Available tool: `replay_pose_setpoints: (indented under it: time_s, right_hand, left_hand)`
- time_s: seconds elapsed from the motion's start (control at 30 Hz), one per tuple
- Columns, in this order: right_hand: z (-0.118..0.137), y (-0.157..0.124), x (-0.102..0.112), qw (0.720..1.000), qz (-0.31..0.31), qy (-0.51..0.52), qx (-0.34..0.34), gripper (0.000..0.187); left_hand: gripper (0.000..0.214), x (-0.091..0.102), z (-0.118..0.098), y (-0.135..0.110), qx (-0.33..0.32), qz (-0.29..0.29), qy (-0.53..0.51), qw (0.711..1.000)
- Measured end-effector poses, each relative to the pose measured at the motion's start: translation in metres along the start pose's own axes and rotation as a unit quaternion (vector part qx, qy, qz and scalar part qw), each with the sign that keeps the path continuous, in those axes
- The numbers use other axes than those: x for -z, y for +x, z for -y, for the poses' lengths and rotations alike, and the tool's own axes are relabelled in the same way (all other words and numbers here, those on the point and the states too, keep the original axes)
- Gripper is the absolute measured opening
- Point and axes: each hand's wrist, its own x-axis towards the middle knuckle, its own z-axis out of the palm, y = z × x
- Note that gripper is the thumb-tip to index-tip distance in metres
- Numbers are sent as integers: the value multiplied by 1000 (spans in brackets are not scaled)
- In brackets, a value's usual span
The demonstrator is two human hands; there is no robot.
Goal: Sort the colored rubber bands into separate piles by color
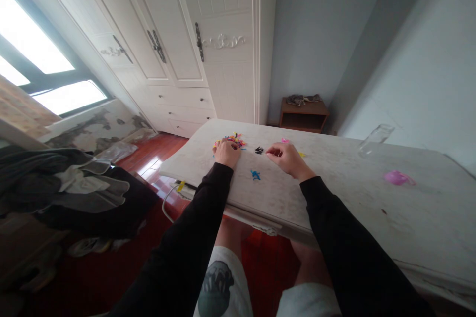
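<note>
My left hand (pixel 226 153) rests at a heap of small multicoloured pieces (pixel 235 137) on the white table (pixel 275 198). Its fingers are curled together, and whatever they hold is too small to name. A little group of black pieces (pixel 259 150) lies between my two hands. Just to the right of that group is my right hand (pixel 285 157), thumb and fingertips pinched together. I cannot make out what is in the pinch. Nearer to me sits a small cluster of blue pieces (pixel 255 175). Pink pieces (pixel 284 140) and yellow pieces (pixel 301 154) lie beyond and beside my right hand.
On the table's right side a clear glass bottle or jar (pixel 375 139) lies tilted, with a pink object (pixel 398 178) nearer me. A white wardrobe (pixel 230 74) and a brown nightstand (pixel 304 115) stand behind. Dark clothes (pixel 85 193) are piled at the left.
</note>
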Motion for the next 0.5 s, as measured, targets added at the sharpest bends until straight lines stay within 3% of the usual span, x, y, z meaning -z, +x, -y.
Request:
replay_pose_setpoints:
  time_s: [0.2, 0.5]
  right_hand:
    - [0, 1, 9, 997, -73, -9, -16, 13]
    - [-1, 1, 9, 997, -79, -8, -20, 12]
  left_hand:
    - [10, -2, 1, 2, -2, 9, -1, 1000]
    - [13, -4, -2, 5, -17, -7, -12, 1000]
